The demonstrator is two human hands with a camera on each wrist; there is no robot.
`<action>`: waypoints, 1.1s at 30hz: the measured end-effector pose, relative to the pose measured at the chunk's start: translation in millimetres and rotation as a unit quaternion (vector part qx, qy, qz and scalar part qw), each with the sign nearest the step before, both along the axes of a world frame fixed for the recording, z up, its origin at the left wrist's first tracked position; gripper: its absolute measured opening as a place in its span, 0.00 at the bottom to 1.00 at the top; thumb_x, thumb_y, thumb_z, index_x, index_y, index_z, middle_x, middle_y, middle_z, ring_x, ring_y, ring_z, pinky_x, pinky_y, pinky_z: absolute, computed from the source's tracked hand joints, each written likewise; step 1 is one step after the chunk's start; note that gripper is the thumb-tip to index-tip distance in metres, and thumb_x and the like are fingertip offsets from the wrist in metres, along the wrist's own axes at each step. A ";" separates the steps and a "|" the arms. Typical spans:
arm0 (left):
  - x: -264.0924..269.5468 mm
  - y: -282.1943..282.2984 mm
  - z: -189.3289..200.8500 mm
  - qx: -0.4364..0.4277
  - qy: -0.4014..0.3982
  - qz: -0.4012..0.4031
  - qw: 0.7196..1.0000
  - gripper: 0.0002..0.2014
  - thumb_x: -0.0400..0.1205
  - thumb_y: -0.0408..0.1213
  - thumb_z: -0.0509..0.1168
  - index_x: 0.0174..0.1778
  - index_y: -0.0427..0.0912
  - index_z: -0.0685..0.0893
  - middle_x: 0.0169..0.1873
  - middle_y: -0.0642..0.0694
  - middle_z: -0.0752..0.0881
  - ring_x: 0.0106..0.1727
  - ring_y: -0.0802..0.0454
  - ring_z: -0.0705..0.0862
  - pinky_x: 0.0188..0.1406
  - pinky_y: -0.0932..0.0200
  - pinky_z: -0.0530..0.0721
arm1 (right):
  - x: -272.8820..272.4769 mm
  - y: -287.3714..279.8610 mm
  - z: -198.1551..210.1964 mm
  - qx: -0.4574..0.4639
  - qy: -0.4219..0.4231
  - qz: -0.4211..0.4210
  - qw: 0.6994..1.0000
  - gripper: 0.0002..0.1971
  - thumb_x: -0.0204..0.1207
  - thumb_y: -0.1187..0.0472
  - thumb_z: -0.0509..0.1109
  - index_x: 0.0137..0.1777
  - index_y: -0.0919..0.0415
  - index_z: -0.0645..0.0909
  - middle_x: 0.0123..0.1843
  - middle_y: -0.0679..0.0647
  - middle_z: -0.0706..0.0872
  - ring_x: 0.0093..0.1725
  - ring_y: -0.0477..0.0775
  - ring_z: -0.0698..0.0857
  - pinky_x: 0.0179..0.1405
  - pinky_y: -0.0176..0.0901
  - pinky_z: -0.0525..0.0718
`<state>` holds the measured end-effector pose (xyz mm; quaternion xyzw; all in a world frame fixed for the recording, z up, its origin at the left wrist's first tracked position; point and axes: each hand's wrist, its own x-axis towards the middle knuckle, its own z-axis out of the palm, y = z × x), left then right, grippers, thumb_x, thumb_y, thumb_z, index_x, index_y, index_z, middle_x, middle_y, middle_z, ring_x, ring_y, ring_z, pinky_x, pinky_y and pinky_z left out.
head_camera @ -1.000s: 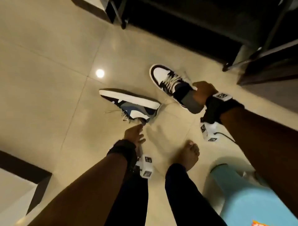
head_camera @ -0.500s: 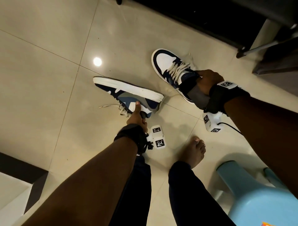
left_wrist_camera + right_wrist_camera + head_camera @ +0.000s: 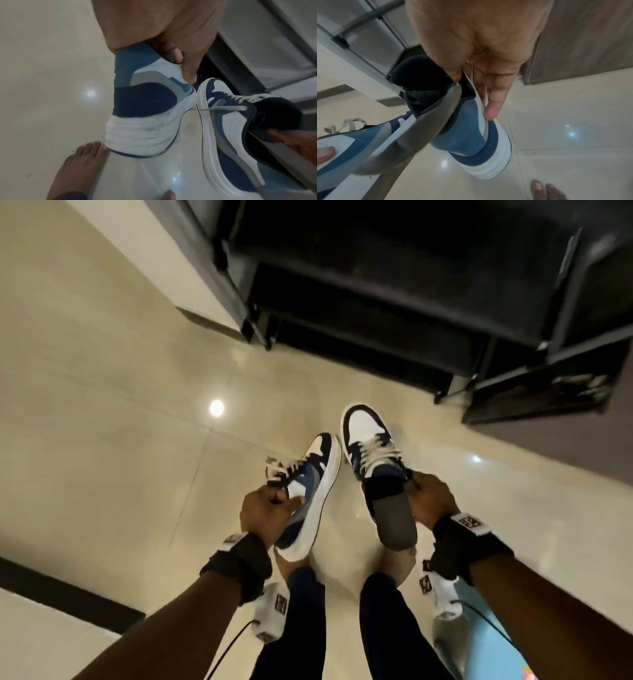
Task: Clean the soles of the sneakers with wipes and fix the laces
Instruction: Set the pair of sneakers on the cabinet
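I now have both sneakers off the floor, which is the change that matters: half a second ago the left sneaker [image 3: 310,491] lay on its side on the tiles with my left hand [image 3: 263,510] only reaching its collar, and the right sneaker [image 3: 373,463] was still resting on the floor. Now my left hand's fingers are curled over the left sneaker's collar near the heel, thumb pressed on the white panel, so the shoe hangs tilted with its white sole edge turned rightward. My right hand [image 3: 430,501] pinches the right sneaker's heel collar together with the grey insole [image 3: 394,520] sticking out of it. The laces [image 3: 376,455] hang loose. The pair is held side by side, nearly touching, above the tiled floor [image 3: 120,440] in front of my bare feet. I judge this is gathering, not cleaning: no wipes are visible yet.
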<state>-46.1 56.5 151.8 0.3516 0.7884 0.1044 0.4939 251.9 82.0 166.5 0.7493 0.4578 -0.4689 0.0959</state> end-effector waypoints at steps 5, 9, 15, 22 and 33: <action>5.5 19.6 196.6 0.067 -0.013 -0.093 0.993 0.19 0.74 0.43 0.81 0.24 0.49 0.78 0.21 0.55 0.81 0.24 0.62 0.77 0.24 0.69 0.69 | 8.2 -23.8 200.5 0.053 0.004 -0.095 0.994 0.19 0.84 0.48 0.56 0.64 0.53 0.84 0.59 0.65 0.89 0.56 0.72 0.86 0.53 0.57 0.84; 21.4 36.6 346.6 0.141 -0.028 -0.163 0.976 0.20 0.73 0.44 0.81 0.24 0.51 0.76 0.20 0.57 0.77 0.23 0.63 0.76 0.26 0.67 0.66 | 26.8 -57.0 334.6 0.124 0.014 -0.190 0.974 0.22 0.77 0.41 0.55 0.57 0.51 0.84 0.51 0.61 0.91 0.48 0.71 0.88 0.47 0.63 0.89; 70.8 50.4 494.4 0.243 -0.070 -0.244 0.936 0.20 0.73 0.44 0.82 0.25 0.51 0.76 0.24 0.56 0.79 0.26 0.61 0.76 0.29 0.67 0.70 | 46.5 -86.3 500.1 0.223 0.019 -0.266 0.938 0.16 0.83 0.53 0.59 0.42 0.60 0.83 0.36 0.58 0.89 0.31 0.59 0.89 0.30 0.57 0.91; 159.1 63.5 566.1 0.309 -0.106 -0.297 0.897 0.16 0.75 0.46 0.81 0.30 0.45 0.82 0.29 0.50 0.85 0.32 0.52 0.82 0.35 0.53 0.81 | 114.6 -127.7 556.9 0.284 0.035 -0.367 0.885 0.16 0.82 0.58 0.61 0.36 0.64 0.81 0.30 0.62 0.87 0.27 0.62 0.88 0.27 0.60 0.90; 286.7 48.2 575.4 0.270 -0.168 -0.314 0.894 0.21 0.78 0.43 0.79 0.26 0.44 0.76 0.22 0.52 0.77 0.29 0.53 0.76 0.32 0.55 0.77 | 223.8 -179.4 563.9 0.275 -0.034 -0.359 0.891 0.17 0.85 0.56 0.58 0.38 0.62 0.81 0.28 0.56 0.87 0.24 0.52 0.84 0.19 0.31 0.76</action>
